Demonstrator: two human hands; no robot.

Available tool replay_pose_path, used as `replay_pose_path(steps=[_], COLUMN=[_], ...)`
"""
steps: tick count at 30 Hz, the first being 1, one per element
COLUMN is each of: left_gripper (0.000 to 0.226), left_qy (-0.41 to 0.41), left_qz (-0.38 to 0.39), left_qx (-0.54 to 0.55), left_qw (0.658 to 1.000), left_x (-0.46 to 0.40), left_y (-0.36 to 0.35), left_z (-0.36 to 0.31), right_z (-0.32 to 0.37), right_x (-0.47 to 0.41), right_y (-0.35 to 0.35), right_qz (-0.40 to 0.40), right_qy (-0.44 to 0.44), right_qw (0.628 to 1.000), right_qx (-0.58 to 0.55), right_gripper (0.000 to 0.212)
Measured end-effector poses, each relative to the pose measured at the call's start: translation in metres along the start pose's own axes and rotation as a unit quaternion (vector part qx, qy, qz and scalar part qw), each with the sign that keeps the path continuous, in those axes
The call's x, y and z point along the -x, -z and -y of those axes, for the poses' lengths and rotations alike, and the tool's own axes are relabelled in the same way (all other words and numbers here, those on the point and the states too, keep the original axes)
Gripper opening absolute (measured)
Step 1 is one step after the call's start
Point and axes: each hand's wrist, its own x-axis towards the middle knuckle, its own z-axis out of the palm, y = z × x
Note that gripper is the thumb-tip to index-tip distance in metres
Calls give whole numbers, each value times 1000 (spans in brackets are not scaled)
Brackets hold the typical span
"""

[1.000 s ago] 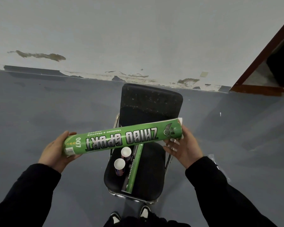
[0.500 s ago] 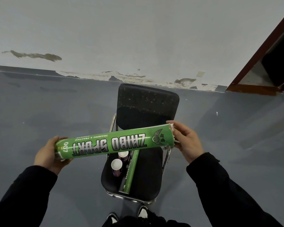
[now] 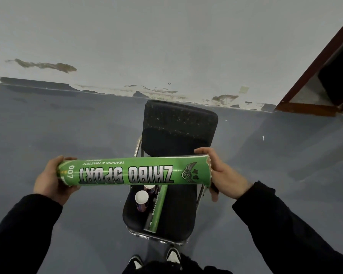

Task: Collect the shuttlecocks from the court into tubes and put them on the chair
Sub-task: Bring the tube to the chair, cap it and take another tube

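While over chair [image 3: 178, 133]: two hands [image 3: 48, 179] [image 3: 225, 176], one tube [image 3: 135, 171].

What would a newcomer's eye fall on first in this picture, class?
First, the bright green tube marked ZHIBO SPORT, held level above the chair, with the left hand and right hand gripping its two ends. Next, on the black seat below it, another green tube beside two white-capped purple tubes.
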Motion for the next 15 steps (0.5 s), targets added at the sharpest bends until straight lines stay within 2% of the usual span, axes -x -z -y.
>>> replay_pose_path(steps=[2, 7, 11, 15], left_gripper=[34, 34, 31, 28], left_qy=[-4, -12, -18, -1], left_qz=[-14, -51, -63, -33], left_qx=[0, 3, 15, 25], left_qw=[1000, 999, 998, 999], left_x=[0, 0, 0, 2], left_y=[3, 7, 11, 17], left_z=[1, 12, 13, 22], right_z=[8, 13, 13, 23], right_x=[4, 5, 10, 13], right_y=[-2, -10, -10, -6], right_qz=[12, 26, 101, 144], right_qy=[-4, 3, -38, -39], right_qw=[999, 998, 986, 956], right_qx=[42, -50, -128, -251], right_gripper=[26, 28, 39, 63])
